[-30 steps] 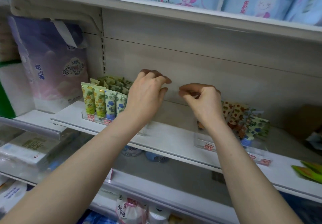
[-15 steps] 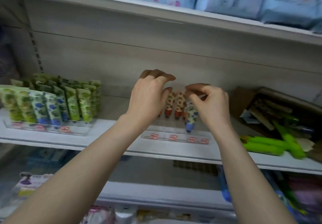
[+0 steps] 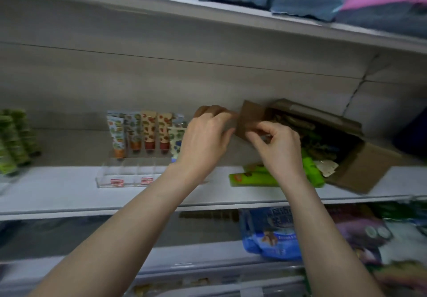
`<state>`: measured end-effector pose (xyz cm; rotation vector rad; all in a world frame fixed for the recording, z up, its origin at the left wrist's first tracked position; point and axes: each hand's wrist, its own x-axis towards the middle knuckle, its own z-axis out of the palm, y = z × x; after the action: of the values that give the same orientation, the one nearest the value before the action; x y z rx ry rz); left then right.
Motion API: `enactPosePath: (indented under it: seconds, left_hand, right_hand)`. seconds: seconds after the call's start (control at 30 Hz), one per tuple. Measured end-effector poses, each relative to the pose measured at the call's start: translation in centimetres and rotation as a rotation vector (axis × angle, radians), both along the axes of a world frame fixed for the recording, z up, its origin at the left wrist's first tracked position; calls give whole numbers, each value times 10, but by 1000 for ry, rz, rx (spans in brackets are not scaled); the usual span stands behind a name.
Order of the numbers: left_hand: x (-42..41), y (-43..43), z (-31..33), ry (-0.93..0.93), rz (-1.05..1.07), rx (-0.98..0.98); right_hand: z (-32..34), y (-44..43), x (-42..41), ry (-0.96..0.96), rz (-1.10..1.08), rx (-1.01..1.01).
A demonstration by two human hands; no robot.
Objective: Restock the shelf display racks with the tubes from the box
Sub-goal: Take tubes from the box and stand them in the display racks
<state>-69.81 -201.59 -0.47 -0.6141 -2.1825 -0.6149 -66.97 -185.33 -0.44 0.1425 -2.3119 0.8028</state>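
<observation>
Right hand [image 3: 278, 149] pinches box [image 3: 360, 169] flap [image 3: 251, 115]; left hand [image 3: 204, 140] curls at its edge — grip cannot be told. Fold flap fully back before drawing tubes [image 3: 313, 173].

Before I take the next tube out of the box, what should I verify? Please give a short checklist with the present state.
1. Box open, stock visible inside: ok.
2. Flap out of the way: not ok, it stands up at the box's left side.
3. Hands free: cannot tell; left hand and right hand are both at the flap, blurred.
4. Rack has empty front slots: ok.
5. Tubes in the rack upright: ok.
6. Shelf before the box clear: not ok, green tubes lie there.
</observation>
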Motion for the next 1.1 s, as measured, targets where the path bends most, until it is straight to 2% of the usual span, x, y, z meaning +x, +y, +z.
enactPosePath:
  seconds: [0.13, 0.23, 0.4, 0.6, 0.73, 0.9, 1.1]
  left_hand:
    - [-6, 39, -13, -90, -54, -20]
    - [-11, 64, -22, -154, -79, -59]
    - [-27, 104, -33, -310, -127, -150]
    - [-58, 148, -43, -374, -202, -303]
    - [-73, 170, -45, -426, -201, -458]
    - [-78, 185, -46, -476, -48, -573]
    - [-77, 183, -38, -405, 109, -631]
  right_hand:
    - [-11, 35, -2, -50, -51, 20]
    - [-19, 61, -4, -105, -124, 110]
    - [-34, 99, -14, -306, -279, 362]
    - [-51, 130, -20, -503, -363, 488]
    - [-55, 145, -20, -542, -379, 495]
    - [-58, 153, -23, -585, -336, 407]
    - [-64, 151, -29, -551, -345, 386]
